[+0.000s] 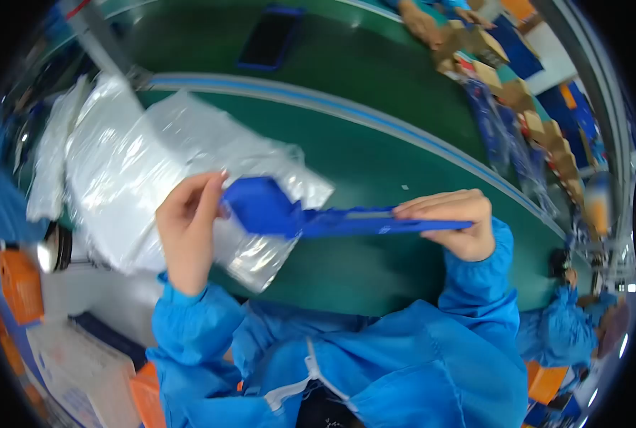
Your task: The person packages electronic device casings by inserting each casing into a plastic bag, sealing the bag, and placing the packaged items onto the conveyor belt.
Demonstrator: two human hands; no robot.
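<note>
A long blue plastic part (261, 205) is held level above the green work surface, slightly blurred. It has a wide, angular end at the left and a thin, straight strip toward the right. My left hand (192, 225) pinches the edge of the wide end between thumb and fingers. My right hand (462, 220) is closed round the thin end, fingers laid over its top. Beneath and beside my left hand lie clear plastic bags (136, 167), spread in a loose pile.
A metal rail (318, 108) separates my surface from a green belt (361, 60), where a dark, blue-edged flat device (270, 39) lies. At the upper right are a co-worker's hand (421, 27), cardboard pieces (486, 46) and bagged blue items (486, 121). Another person (564, 324) is at right.
</note>
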